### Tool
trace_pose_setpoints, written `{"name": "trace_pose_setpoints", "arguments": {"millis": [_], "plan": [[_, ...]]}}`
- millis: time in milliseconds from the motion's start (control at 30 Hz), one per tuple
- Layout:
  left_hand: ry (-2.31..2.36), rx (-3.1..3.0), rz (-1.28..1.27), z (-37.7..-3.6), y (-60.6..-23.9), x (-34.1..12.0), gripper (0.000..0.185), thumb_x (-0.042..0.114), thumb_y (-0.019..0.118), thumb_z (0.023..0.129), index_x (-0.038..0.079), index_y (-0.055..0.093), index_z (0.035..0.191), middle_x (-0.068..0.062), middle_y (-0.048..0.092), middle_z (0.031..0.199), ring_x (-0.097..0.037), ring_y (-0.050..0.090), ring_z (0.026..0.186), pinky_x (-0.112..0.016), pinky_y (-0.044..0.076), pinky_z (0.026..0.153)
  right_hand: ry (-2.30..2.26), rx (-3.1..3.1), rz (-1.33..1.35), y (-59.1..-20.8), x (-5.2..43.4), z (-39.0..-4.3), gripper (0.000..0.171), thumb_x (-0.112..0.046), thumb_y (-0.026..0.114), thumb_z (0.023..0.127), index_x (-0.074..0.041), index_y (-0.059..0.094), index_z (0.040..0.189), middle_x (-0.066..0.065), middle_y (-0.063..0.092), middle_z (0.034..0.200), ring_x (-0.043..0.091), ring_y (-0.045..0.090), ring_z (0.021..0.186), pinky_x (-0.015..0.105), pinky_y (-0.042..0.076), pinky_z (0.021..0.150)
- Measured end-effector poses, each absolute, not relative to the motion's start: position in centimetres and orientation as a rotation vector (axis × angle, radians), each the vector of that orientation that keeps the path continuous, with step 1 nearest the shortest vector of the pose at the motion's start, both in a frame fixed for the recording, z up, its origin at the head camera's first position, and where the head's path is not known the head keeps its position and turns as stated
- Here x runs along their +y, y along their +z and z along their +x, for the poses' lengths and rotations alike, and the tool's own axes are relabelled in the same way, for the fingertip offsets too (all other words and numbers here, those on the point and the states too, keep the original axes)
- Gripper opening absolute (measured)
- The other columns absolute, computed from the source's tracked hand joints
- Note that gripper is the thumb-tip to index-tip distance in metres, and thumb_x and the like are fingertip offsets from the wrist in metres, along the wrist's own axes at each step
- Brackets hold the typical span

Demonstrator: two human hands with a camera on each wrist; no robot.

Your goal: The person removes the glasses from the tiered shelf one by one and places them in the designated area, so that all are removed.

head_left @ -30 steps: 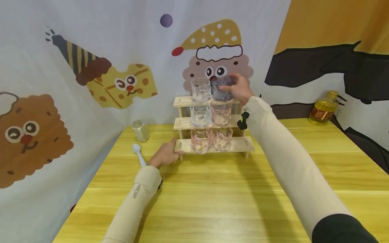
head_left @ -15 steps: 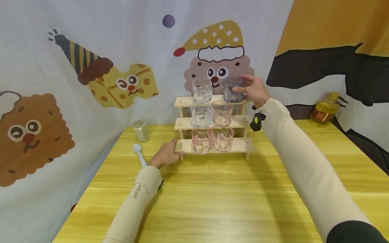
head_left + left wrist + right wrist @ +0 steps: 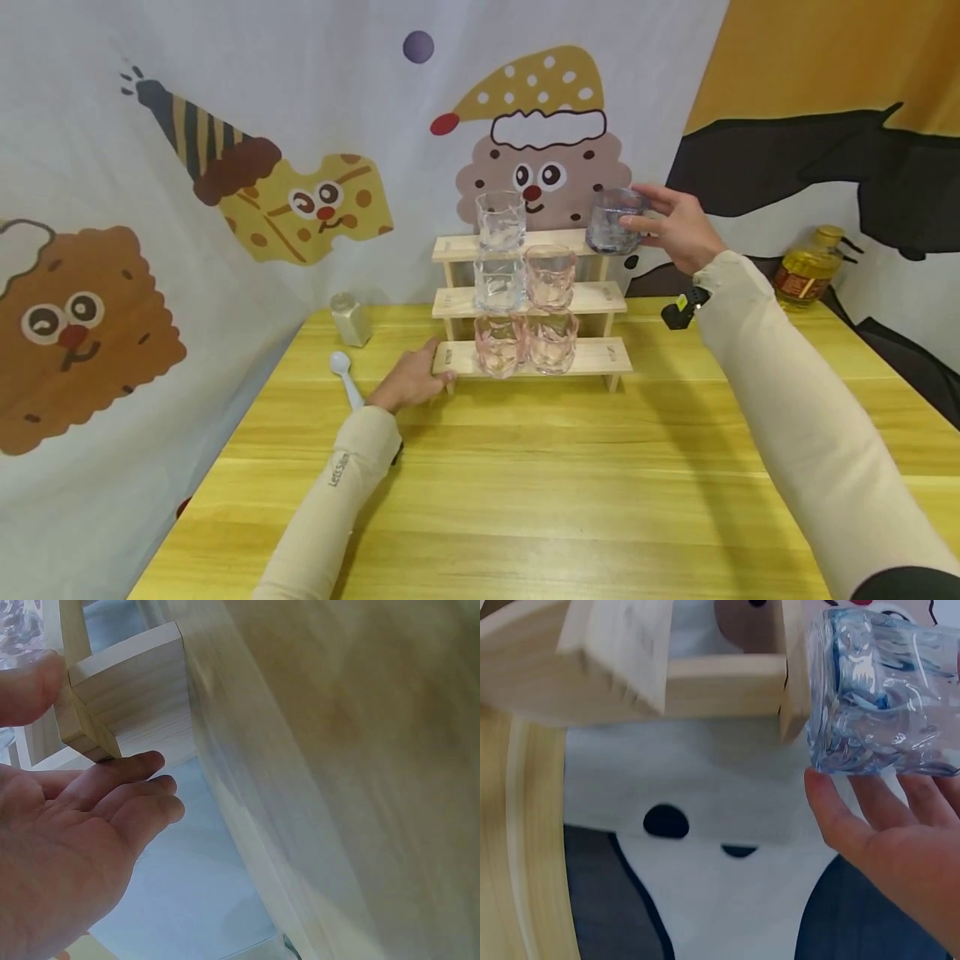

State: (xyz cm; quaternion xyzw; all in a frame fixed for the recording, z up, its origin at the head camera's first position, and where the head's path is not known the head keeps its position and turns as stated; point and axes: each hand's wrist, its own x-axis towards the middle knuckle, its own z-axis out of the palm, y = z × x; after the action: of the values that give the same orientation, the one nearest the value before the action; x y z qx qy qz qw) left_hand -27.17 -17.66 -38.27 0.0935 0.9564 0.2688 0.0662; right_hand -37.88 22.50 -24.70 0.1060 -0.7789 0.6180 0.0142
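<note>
A three-step wooden rack (image 3: 592,357) stands at the back of the yellow table. Its top step holds one clear glass (image 3: 500,218). On the middle step are a clear glass (image 3: 496,283) and a pink glass (image 3: 550,277); two pink glasses (image 3: 524,342) stand on the lowest step. My right hand (image 3: 663,223) grips a blue-tinted glass (image 3: 612,221) in the air, just past the right end of the top step; the right wrist view shows this blue-tinted glass (image 3: 885,690) above my fingers (image 3: 870,825). My left hand (image 3: 420,379) holds the left end of the lowest step, thumb (image 3: 26,690) against the board (image 3: 127,690).
A yellow oil bottle (image 3: 806,267) stands at the back right. A small white jar (image 3: 348,320) and a white spoon (image 3: 343,379) lie left of the rack. Cartoon-printed cloth hangs behind and along the left side. The table (image 3: 540,500) stretches bare in front of the rack.
My right hand has carried the blue-tinted glass to the right, off the top step and past its end. The left hand has stayed on the lowest step.
</note>
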Motion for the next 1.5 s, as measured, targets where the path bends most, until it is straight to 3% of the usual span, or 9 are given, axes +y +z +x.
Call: {"name": "trace_pose_setpoints", "arguments": {"millis": [167,333,400,500,600,800,1333,1400,1500], "plan": [[0.804,2.876,0.293,-27.4,-38.1,-17.7,0.075,0.034,0.063,0.098,0.007,0.028,0.158,-0.026,0.062,0.134,-0.039,0.062,0.120,-0.051,0.049,0.104,1.941,-2.440,0.345,-25.3,24.4,-37.4,0.074,-0.022,0.067,0.097,-0.021,0.029,0.160,0.002,0.018,0.170,0.025,0.029,0.153,0.061,0.026,0.120],[0.836,2.852,0.288,-27.8,-38.0,-17.9,0.076,0.032,0.066,0.097,0.007,0.029,0.158,-0.023,0.064,0.131,-0.033,0.065,0.111,-0.048,0.050,0.101,2.059,-2.362,0.367,-25.7,26.2,-36.8,0.074,-0.018,0.069,0.095,-0.021,0.032,0.159,0.006,0.025,0.168,0.017,0.040,0.142,0.061,0.022,0.121],[0.864,2.844,0.297,-27.8,-38.0,-18.0,0.076,0.030,0.066,0.097,0.007,0.029,0.158,-0.023,0.065,0.128,-0.031,0.065,0.106,-0.048,0.050,0.099,2.081,-2.337,0.369,-25.9,26.9,-36.6,0.075,-0.017,0.070,0.095,-0.020,0.032,0.159,0.006,0.026,0.168,0.015,0.042,0.137,0.053,0.030,0.121],[0.882,2.844,0.302,-27.8,-37.9,-18.0,0.076,0.028,0.067,0.096,0.007,0.029,0.159,-0.026,0.062,0.134,-0.034,0.064,0.111,-0.049,0.049,0.102,2.125,-2.296,0.361,-26.2,27.9,-36.4,0.077,-0.016,0.070,0.094,-0.018,0.030,0.159,0.005,0.023,0.169,0.014,0.044,0.133,0.033,0.049,0.106],[0.883,2.845,0.313,-27.8,-37.9,-18.2,0.076,0.027,0.067,0.097,0.006,0.029,0.159,-0.028,0.054,0.143,-0.041,0.056,0.127,-0.053,0.044,0.110,2.142,-2.286,0.338,-26.7,28.7,-36.1,0.079,-0.018,0.071,0.093,-0.017,0.029,0.160,0.002,0.020,0.170,0.007,0.048,0.124,0.017,0.053,0.079],[0.862,2.843,0.312,-27.8,-38.0,-18.5,0.074,0.029,0.065,0.098,0.007,0.028,0.159,-0.027,0.044,0.154,-0.044,0.040,0.143,-0.056,0.036,0.116,2.138,-2.322,0.337,-28.7,29.8,-35.6,0.080,-0.019,0.071,0.093,-0.016,0.027,0.160,0.008,0.027,0.167,-0.004,0.056,0.112,0.018,0.055,0.079],[0.919,2.825,0.300,-27.8,-38.4,-18.2,0.075,0.026,0.066,0.097,0.007,0.028,0.159,-0.028,0.044,0.153,-0.044,0.042,0.142,-0.055,0.038,0.116,1.829,-2.708,0.189,-35.1,30.7,-36.1,0.080,-0.026,0.065,0.099,-0.017,0.017,0.163,0.014,0.013,0.170,-0.013,0.054,0.101,0.021,0.052,0.092],[0.914,2.827,0.297,-27.9,-38.5,-18.2,0.075,0.026,0.065,0.098,0.007,0.028,0.159,-0.028,0.043,0.154,-0.044,0.042,0.142,-0.055,0.038,0.116,1.828,-2.716,0.201,-35.7,30.7,-36.3,0.079,-0.023,0.063,0.100,-0.015,0.017,0.163,0.017,0.013,0.170,-0.009,0.055,0.103,0.021,0.053,0.090],[0.910,2.827,0.288,-27.9,-38.5,-18.2,0.075,0.026,0.065,0.098,0.007,0.028,0.159,-0.027,0.043,0.154,-0.044,0.041,0.143,-0.055,0.037,0.116,1.762,-2.759,0.225,-36.7,30.8,-36.5,0.077,-0.022,0.062,0.100,-0.013,0.017,0.162,0.019,0.013,0.169,0.011,0.054,0.126,0.021,0.053,0.088]]}}
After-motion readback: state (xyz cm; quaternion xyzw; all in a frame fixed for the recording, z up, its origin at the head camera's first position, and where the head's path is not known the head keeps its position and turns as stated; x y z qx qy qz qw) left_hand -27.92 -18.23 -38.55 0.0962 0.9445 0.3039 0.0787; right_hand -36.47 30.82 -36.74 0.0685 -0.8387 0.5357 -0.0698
